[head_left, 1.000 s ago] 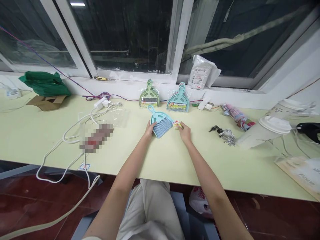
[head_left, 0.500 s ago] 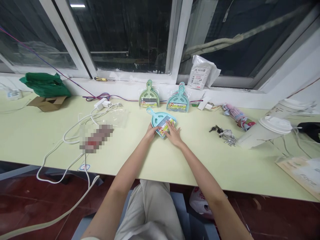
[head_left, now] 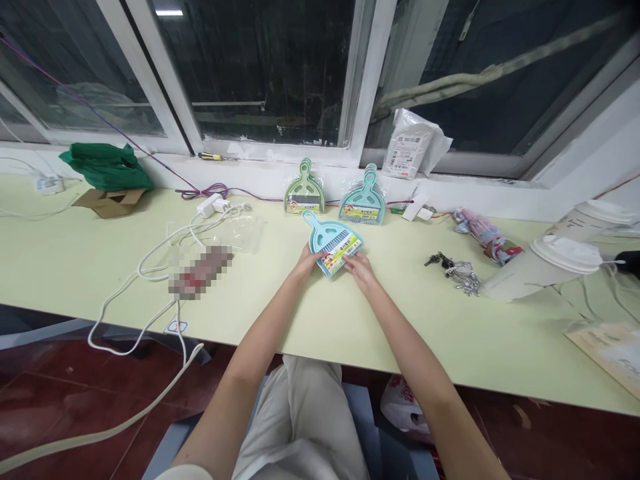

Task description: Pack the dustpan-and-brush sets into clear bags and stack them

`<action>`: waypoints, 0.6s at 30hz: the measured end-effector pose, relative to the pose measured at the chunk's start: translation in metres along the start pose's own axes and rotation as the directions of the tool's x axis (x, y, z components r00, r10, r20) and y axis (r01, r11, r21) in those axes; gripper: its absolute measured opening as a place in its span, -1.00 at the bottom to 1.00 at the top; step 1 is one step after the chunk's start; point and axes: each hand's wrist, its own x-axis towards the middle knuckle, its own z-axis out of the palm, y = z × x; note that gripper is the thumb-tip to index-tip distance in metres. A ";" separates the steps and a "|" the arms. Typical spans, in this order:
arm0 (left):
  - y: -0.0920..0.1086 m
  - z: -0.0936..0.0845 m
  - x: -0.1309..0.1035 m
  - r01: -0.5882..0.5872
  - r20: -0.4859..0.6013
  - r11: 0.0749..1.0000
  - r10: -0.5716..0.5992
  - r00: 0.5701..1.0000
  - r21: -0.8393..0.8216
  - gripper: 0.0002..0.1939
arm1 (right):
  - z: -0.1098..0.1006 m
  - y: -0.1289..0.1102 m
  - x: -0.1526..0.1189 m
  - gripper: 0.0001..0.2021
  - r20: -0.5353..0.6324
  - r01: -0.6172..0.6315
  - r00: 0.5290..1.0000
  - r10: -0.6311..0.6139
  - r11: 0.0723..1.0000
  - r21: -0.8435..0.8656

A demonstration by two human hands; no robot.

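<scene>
A light blue dustpan and brush set [head_left: 331, 241] with a yellow printed label is tilted over the table in front of me, its handle pointing up and left. My left hand [head_left: 306, 261] grips its lower left edge, thumb on the front. At the lower right edge, my right hand [head_left: 359, 269] pinches the set beside the label. Behind it, against the wall, stand a stack of green dustpan sets [head_left: 305, 190] and a stack of blue-fronted dustpan sets [head_left: 364, 193], both in clear wrapping.
White cables [head_left: 145, 267] and a blurred-out object [head_left: 200, 272] lie to the left, near a cardboard box [head_left: 110, 203] under green cloth. Keys [head_left: 457, 272], a folded umbrella [head_left: 487, 237] and paper cups [head_left: 543, 267] stand or lie at right. A white package [head_left: 407, 150] leans by the window.
My right hand has slid from lying across the label to the set's lower right edge, uncovering the label. The view has shifted slightly left.
</scene>
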 end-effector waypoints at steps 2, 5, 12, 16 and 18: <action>0.008 -0.008 0.001 -0.040 0.041 0.983 0.033 0.999 0.180 -0.58 | -0.001 -0.002 -0.001 -0.65 0.017 0.027 0.999 -0.028 0.997 0.071; 0.030 -0.040 0.006 -0.090 -0.203 0.803 0.255 0.945 0.590 -0.65 | -0.001 -0.007 -0.005 -0.65 0.008 0.103 0.995 -0.104 0.989 0.109; 0.072 -0.136 0.010 0.500 -0.594 0.344 0.273 0.757 0.795 -0.45 | -0.002 -0.010 -0.009 -0.63 -0.014 0.128 0.992 -0.127 0.987 0.097; 0.059 -0.126 0.006 0.357 -0.402 0.354 0.060 0.914 0.864 -0.65 | -0.001 -0.009 -0.008 -0.64 -0.025 0.122 0.992 -0.120 0.986 0.118; 0.049 -0.109 0.004 0.232 -0.275 0.450 0.031 0.961 0.862 -0.67 | -0.001 -0.010 -0.009 -0.65 -0.023 0.117 0.993 -0.115 0.987 0.111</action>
